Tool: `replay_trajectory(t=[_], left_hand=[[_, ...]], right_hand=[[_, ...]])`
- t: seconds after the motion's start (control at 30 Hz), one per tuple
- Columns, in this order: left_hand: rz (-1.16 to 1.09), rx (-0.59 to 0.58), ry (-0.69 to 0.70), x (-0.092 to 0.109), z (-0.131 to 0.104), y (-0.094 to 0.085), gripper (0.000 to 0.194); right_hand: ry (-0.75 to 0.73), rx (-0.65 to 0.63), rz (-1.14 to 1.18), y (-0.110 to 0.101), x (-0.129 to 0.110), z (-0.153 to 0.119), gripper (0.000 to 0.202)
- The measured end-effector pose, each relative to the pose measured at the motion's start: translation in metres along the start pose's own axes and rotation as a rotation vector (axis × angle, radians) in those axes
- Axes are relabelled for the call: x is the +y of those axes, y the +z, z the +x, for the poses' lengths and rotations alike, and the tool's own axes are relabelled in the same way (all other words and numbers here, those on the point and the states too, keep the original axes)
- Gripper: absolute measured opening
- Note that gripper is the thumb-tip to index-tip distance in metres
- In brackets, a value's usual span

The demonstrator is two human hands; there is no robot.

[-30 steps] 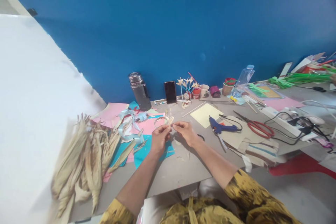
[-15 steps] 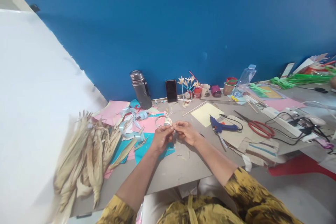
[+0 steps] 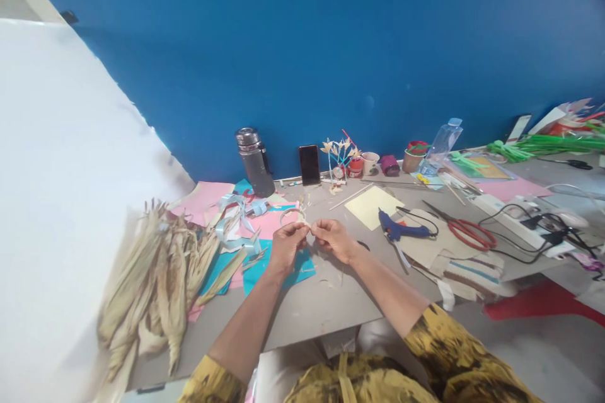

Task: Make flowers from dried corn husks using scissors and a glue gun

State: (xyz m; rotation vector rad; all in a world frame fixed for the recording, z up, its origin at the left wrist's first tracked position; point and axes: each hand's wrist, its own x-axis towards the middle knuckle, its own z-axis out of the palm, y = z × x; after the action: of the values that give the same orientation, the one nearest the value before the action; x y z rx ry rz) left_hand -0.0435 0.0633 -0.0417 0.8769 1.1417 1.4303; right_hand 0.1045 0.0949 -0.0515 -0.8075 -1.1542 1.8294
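Left hand: the left hand has thumb and forefinger pinched on a small pale strip, above the teal paper.
Right hand: the right hand pinches the strip's other side, its fingertips just beside the left ones.
Pale strip: between the two sets of fingertips, over the middle of the table; mostly hidden by the fingers, so its shape cannot be told.
Ring: a thin ring lies just beyond the left hand, by pink paper.
Corn husks: a dried heap at the table's left, near a curl of light blue ribbon.
Back edge: a vacuum flask, a smartphone leaning upright, pale flowers on blue stems, then a paper cup.
Right side: a blue glue gun near the pale yellow paper; red-handled scissors lie between the glue gun and a white power strip.
Far right: a bundle of green stems.
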Motion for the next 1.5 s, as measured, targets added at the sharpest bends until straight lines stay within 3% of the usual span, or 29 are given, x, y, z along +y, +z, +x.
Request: replay_trajectory(t=[0.17,0.37,0.5,0.63,0.73,1.0,1.27,1.5], left_hand=[[0.033,-0.028,0.032,-0.001,0.000,0.000,0.030],[-0.019,-0.051,0.025,-0.004,-0.001,0.002,0.029],[0.098,-0.092,0.087,-0.001,-0.002,0.000,0.025],[0.224,-0.171,0.186,0.006,-0.003,-0.004,0.024],[0.189,-0.257,0.225,0.006,0.000,-0.008,0.023],[0.101,-0.290,0.188,-0.004,0.004,-0.014,0.016],[0.084,-0.295,0.189,0.000,0.002,-0.012,0.018],[-0.010,-0.256,0.054,0.001,0.000,-0.006,0.025]], right_hand=[[-0.107,0.093,-0.162,0.002,0.000,-0.001,0.041],[-0.148,0.125,-0.140,0.004,-0.003,-0.002,0.033],[-0.139,0.131,-0.092,0.005,-0.005,-0.002,0.030],[0.004,0.056,0.098,0.004,-0.008,-0.003,0.030],[0.132,-0.015,0.203,0.003,-0.011,-0.005,0.033],[0.229,-0.069,0.287,0.002,-0.013,-0.005,0.042],[0.122,-0.023,0.309,0.005,-0.011,-0.007,0.045],[0.094,-0.031,0.268,0.005,-0.010,-0.008,0.040]])
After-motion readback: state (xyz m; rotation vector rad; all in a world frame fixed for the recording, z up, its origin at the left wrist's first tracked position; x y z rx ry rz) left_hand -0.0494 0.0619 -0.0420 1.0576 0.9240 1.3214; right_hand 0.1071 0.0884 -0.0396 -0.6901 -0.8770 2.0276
